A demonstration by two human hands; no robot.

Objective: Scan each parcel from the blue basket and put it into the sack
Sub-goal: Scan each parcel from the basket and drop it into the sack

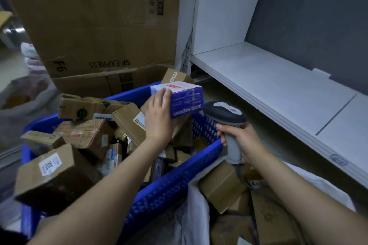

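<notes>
My left hand (pixel 158 117) grips a blue and white parcel box (pixel 184 99) and holds it above the far right corner of the blue basket (pixel 169 183). Several brown cardboard parcels (pixel 87 135) fill the basket. My right hand (pixel 242 141) grips the grey handle of a barcode scanner (pixel 224 114), whose dark head sits just right of the held box. The white sack (pixel 196 211) stands open at the lower right, against the basket's side, with several brown boxes (pixel 221 185) inside it.
A large SF Express carton (pixel 95 16) leans behind the basket. A white shelf unit (pixel 278 89) runs along the right, its board bare. At the far left stands another greyish sack (pixel 22 99) on the floor.
</notes>
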